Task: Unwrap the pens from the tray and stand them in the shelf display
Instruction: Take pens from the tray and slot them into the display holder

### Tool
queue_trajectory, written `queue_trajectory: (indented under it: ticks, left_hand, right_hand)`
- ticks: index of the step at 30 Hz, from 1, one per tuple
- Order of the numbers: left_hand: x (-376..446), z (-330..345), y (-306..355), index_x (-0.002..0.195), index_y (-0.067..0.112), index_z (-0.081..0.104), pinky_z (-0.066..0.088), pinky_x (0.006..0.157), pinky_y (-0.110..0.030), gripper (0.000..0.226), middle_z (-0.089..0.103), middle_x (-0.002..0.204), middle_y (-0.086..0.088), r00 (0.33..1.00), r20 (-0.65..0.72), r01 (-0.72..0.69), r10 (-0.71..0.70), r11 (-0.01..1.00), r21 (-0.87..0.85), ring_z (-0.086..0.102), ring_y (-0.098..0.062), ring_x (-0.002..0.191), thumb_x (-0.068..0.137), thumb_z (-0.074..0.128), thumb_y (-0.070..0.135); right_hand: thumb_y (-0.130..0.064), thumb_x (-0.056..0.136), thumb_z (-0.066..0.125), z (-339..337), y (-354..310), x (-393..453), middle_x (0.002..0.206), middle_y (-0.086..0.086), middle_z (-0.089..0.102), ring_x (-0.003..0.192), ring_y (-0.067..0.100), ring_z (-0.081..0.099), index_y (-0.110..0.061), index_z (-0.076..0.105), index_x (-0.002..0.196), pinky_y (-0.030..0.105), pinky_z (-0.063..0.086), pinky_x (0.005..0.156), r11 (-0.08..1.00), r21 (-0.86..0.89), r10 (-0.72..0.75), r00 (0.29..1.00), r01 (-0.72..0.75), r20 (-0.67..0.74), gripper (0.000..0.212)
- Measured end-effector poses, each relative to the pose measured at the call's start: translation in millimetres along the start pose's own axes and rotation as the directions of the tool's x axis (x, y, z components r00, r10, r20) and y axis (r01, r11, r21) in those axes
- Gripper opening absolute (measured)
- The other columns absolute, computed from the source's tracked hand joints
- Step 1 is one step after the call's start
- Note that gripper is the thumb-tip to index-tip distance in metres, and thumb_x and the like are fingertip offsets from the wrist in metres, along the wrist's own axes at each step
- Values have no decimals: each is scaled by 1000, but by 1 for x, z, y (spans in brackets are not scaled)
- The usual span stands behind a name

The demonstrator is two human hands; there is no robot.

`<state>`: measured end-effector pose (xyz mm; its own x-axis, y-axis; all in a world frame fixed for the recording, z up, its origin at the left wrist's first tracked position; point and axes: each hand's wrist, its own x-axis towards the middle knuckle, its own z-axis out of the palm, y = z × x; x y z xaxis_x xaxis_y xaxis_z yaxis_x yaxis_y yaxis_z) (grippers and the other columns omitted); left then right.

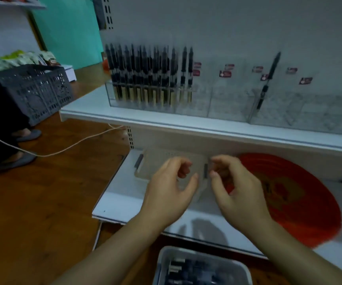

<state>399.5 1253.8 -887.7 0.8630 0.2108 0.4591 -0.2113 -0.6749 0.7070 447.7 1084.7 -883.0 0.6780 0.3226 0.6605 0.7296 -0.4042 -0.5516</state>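
Below the wrists, the tray point(204, 251) of pens point(188, 270) sits near; left hand point(169, 190) and right hand point(234, 186) loosely curled, holding nothing visible.

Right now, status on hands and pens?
Left hand, right hand curled, apparently empty. Grey tray of wrapped pens below. Clear shelf display part filled. Nothing blocking.

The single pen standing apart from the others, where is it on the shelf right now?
In the head view, the lone pen leans in a clear display compartment on the upper shelf, right of the packed row of pens, above the red fan.
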Motion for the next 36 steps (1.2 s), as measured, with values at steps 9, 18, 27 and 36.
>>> queue_trajectory:
  ticks: [9,18,27,36]
  left_hand:
    - [-84,51,-57,129,33,51,51,89,-27,38,57,110,16,835,515,140,-192,981,137,56,-1,100,94,59,44]
    - [-143,81,-87,124,29,54,50,96,-34,28,61,120,8,524,785,159,-331,943,291,58,-10,108,96,58,36]
    - [-147,92,-101,140,24,48,45,101,-30,41,55,139,2,373,852,109,-366,930,351,53,-16,122,101,53,34]
    - [-142,89,-106,144,22,45,45,105,-35,41,54,142,-2,370,848,169,-379,925,340,53,-21,125,104,50,29]
  right_hand:
    - [-28,98,59,21,69,-115,111,-16,60,83,0,56,-28,56,130,18,43,73,978,-189,170,843,-83,511,32]
    - [-39,95,52,20,104,-184,123,-3,60,113,19,57,-27,50,130,34,48,93,931,-364,321,481,-4,816,37]
    - [-12,96,51,30,111,-201,110,12,59,96,33,59,-11,58,113,36,46,70,879,-442,390,265,178,882,18]
    - [-27,101,53,17,114,-181,106,-7,59,95,10,57,-22,64,112,28,48,83,934,-323,352,523,-149,776,16]
